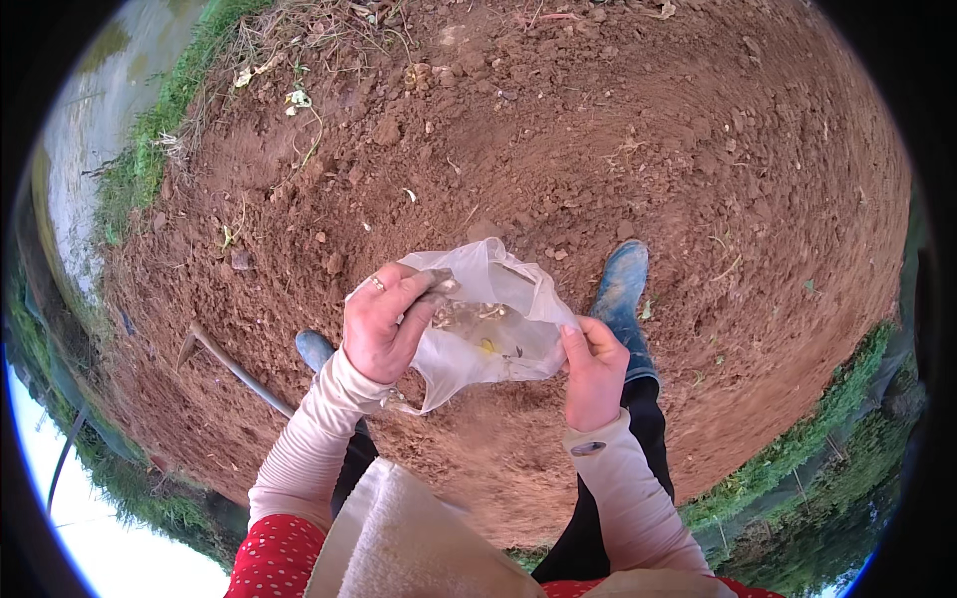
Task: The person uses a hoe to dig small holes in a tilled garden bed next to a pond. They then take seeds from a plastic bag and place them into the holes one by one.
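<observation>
A thin white plastic bag (467,366) hangs with its mouth open between my hands, above bare soil. Several small pale pieces and a yellow bit lie inside it; I cannot tell what they are. My left hand (392,318), with a ring on one finger, is at the bag's left rim, its soil-covered thumb and fingertips pinched on a small pale piece. My right hand (594,362) grips the right rim of the bag between thumb and fingers.
Loose reddish-brown soil (508,164) surrounds my blue boots (624,284). A hoe (239,370) lies at the left, its handle running behind my left arm. Uprooted plant scraps (297,99) lie at the upper left. Grass (149,142) borders water (82,149) beyond.
</observation>
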Motion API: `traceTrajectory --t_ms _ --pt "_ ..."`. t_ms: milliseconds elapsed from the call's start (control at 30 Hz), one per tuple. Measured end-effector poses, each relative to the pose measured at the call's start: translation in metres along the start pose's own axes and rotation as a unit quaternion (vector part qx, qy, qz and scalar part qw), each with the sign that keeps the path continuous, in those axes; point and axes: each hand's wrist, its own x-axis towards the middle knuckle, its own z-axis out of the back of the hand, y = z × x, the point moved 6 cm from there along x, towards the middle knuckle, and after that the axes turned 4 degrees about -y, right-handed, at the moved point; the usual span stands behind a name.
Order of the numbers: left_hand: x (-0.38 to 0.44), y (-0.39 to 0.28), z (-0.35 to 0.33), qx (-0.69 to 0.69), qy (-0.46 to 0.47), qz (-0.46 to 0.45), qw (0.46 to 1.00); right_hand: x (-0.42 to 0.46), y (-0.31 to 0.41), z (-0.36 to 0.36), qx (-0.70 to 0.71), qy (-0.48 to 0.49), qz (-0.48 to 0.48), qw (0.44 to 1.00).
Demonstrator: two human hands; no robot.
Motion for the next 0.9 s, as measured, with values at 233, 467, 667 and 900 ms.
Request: traceTrajectory --t_ms 233,467,667,900 --pt "0.112 0.088 -0.049 -0.178 -0.037 0.236 0.955 -0.004 0.005 0.001 0.040 0.060 -0.060 0.996" --pt "0.179 0.187 -0.130 0.198 0.024 0.260 0.945 -0.013 0.009 0.005 0.047 0.107 -0.090 0.989" --pt "0.207 0.198 -0.176 0.315 0.106 0.258 0.907 -0.003 0.016 0.024 0.015 0.125 -0.072 0.989" --pt "0.221 0.218 -0.201 0.441 0.165 0.216 0.855 0.010 0.028 0.040 0.005 0.131 -0.089 0.987"
